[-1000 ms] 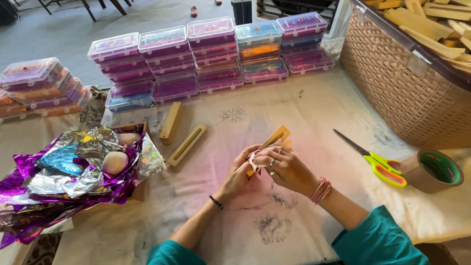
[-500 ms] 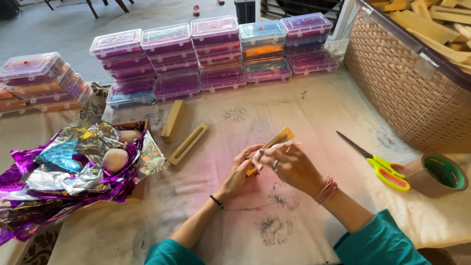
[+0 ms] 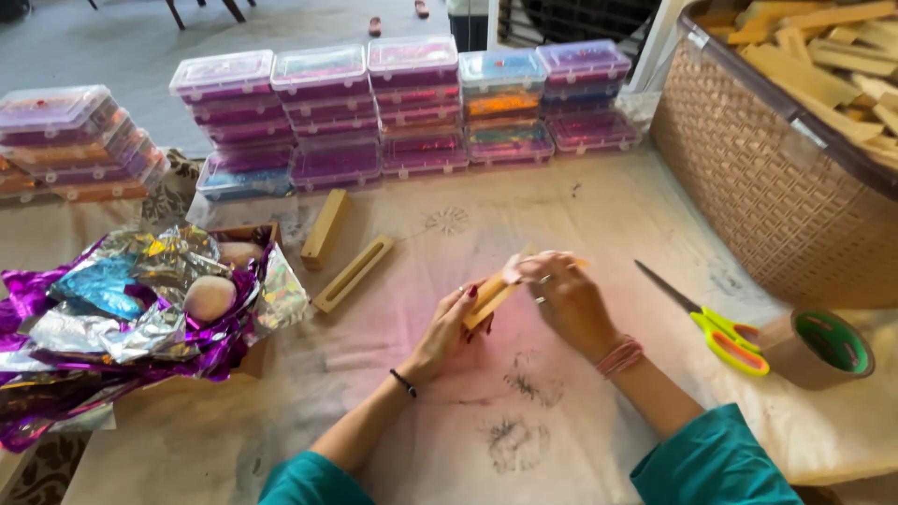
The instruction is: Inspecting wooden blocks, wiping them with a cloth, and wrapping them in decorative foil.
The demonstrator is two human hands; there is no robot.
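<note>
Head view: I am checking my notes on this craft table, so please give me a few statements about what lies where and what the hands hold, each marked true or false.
1. Both hands hold one wooden strip above the cloth-covered table. True: the left hand grips its lower end, the right hand its upper end.
2. The scissors are in the right hand. False: they lie on the table, to the right of that hand.
3. The tape roll lies next to the scissors' handles. True.
4. The woven basket holds foil. False: it holds wooden pieces; the crumpled foil lies at the left.
5. Two more wooden pieces lie in front of the stacked plastic boxes. True.
</note>
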